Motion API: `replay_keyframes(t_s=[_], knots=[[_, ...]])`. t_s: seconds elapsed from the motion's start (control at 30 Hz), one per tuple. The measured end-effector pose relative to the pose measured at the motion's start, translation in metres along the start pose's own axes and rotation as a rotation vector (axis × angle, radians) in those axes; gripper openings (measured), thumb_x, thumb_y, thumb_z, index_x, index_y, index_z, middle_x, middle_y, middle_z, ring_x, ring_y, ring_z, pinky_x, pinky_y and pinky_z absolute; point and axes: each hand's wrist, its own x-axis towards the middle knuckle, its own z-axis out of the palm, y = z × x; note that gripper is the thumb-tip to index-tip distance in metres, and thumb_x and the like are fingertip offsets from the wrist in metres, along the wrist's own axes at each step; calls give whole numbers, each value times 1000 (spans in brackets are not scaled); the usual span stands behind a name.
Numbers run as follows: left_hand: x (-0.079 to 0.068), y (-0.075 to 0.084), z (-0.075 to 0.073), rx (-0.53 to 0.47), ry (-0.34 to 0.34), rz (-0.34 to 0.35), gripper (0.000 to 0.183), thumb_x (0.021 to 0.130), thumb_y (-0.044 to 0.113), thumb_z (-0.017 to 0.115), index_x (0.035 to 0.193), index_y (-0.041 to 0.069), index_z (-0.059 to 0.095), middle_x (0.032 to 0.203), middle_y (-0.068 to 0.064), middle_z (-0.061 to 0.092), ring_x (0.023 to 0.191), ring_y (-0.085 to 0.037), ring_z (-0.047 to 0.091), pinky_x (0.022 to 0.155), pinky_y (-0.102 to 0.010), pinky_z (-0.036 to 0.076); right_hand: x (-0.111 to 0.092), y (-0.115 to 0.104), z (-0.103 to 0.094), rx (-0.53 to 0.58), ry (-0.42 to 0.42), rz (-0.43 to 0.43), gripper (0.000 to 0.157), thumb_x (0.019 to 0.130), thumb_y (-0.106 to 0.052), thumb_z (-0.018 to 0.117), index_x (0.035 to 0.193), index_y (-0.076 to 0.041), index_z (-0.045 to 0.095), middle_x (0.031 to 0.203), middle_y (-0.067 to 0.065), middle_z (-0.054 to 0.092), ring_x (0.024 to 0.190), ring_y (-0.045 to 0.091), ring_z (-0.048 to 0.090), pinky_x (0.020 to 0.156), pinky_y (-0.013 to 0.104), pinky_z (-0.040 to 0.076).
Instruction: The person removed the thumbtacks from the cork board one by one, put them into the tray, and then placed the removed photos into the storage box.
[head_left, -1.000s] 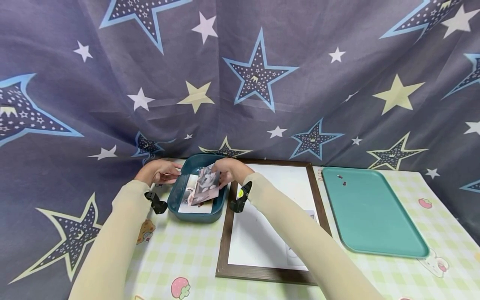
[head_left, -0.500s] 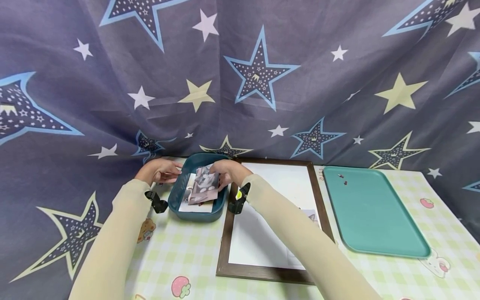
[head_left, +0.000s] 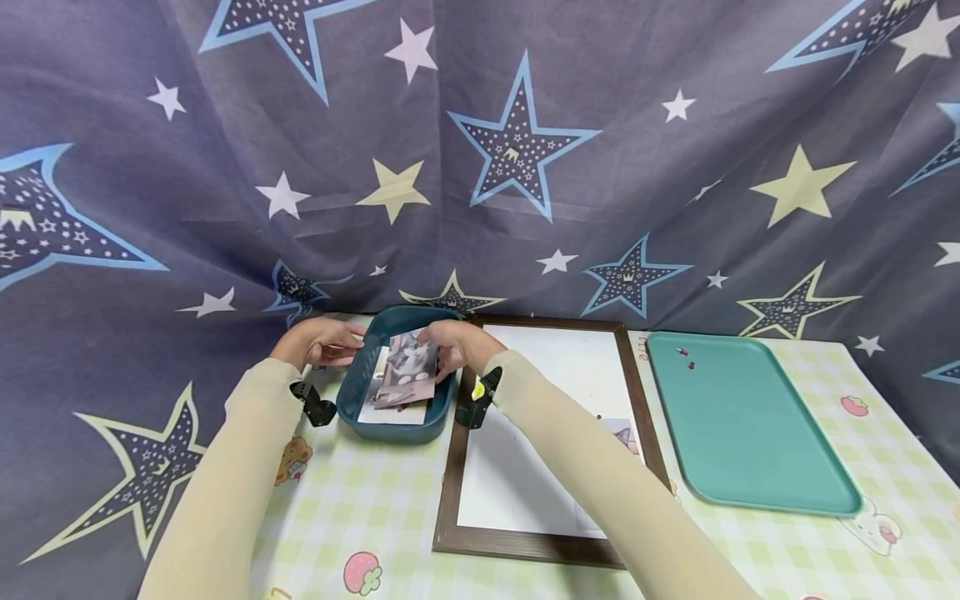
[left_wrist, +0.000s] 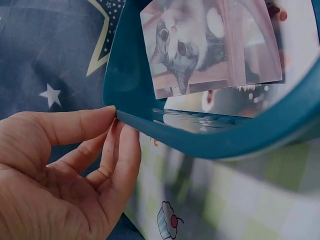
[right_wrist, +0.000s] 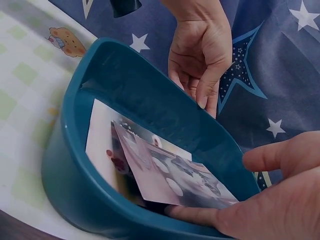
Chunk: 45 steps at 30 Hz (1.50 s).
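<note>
A deep teal plastic basin [head_left: 397, 433] stands at the back left of the table, with photo prints in it. My left hand [head_left: 321, 342] pinches its left rim between thumb and fingertips, plain in the left wrist view [left_wrist: 75, 165]. Inside the basin, my right hand [head_left: 459, 340] holds a cat photo [head_left: 411, 367] by its right side. In the right wrist view one finger [right_wrist: 192, 215] lies beneath this photo, which sits tilted over another print [right_wrist: 100, 135] with a white border. The hand hides the photo's right edge.
Right of the basin lies a white board [head_left: 517, 467] in a brown wooden frame [head_left: 525, 546], with a cat print [head_left: 622, 433] partly under my right sleeve. A green tray [head_left: 757, 425] farther right bears small red pins [head_left: 692, 365]. A starry curtain [head_left: 480, 167] hangs behind.
The cat photo has shifted slightly left and turned a little flatter toward the camera in my right hand. My left hand stays at the basin's rim.
</note>
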Motion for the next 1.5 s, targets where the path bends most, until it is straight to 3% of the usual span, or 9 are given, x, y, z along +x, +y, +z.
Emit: replay_keyframes(t_s=[0.3, 0.6, 1.0, 1.5], knots=[[2, 2, 0, 0, -1, -11, 60, 103, 6, 54, 159, 3, 32, 82, 11, 65, 75, -1, 64, 93, -23, 58, -2, 1, 1, 6, 17, -18, 70, 108, -12, 41, 165, -9, 0, 170, 24, -4, 158, 39, 0, 125, 59, 21], [0, 4, 0, -19, -3, -21, 61, 103, 5, 54, 159, 4, 30, 80, 11, 65, 74, 0, 64, 90, -22, 58, -3, 1, 2, -26, 37, -32, 70, 108, -12, 40, 165, -10, -1, 169, 25, -6, 158, 42, -1, 124, 62, 21], [-4, 4, 0, -17, 9, -20, 60, 103, 5, 53, 158, 3, 31, 82, 10, 65, 73, -1, 63, 90, -22, 58, -2, 3, 4, -98, 25, -71, 64, 107, -10, 42, 164, -4, 13, 170, 23, -4, 157, 45, 2, 126, 59, 18], [-3, 1, 1, -26, 21, -26, 60, 102, 5, 55, 158, 3, 33, 82, 10, 66, 74, -2, 64, 85, -21, 59, -11, 5, 7, -124, 7, -58, 68, 107, -12, 42, 164, -3, 4, 168, 29, -4, 157, 44, 0, 127, 58, 16]])
